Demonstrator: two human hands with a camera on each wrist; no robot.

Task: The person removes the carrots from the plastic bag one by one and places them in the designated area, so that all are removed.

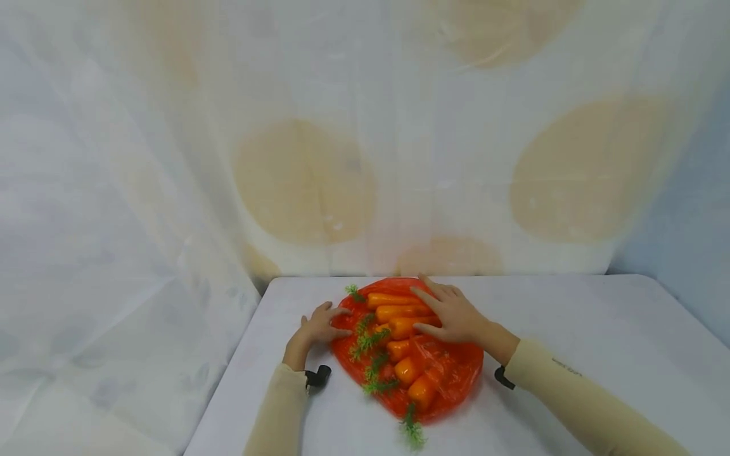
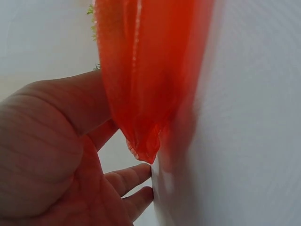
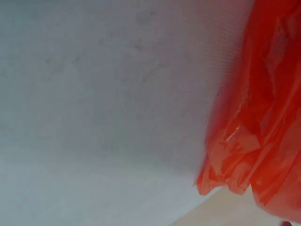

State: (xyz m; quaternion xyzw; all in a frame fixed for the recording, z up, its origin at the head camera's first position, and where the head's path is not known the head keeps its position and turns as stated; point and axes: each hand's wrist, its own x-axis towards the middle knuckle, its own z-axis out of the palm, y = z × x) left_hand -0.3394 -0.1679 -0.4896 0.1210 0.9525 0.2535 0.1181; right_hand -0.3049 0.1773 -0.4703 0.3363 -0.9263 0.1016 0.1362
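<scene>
A red plastic bag (image 1: 456, 380) lies flattened on the white table, with several orange carrots (image 1: 403, 311) in a row on it. Their green leafy tops (image 1: 367, 342) point left. In the head view, my left hand (image 1: 320, 326) reaches over the bag's left edge, thumb and fingers spread apart. The left wrist view has the bag's edge (image 2: 146, 94) in front of the thumb and finger, hiding their tips. My right hand (image 1: 456, 316) rests on the upper carrots and the bag with spread fingers. In the right wrist view only the crumpled bag (image 3: 263, 141) shows clearly.
The white table (image 1: 570, 316) extends on both sides of the bag. A pale sheet with tan round spots (image 1: 308, 183) hangs behind it, and another white sheet (image 1: 114, 285) hangs at the left. Black straps (image 1: 318, 377) sit at the wrists.
</scene>
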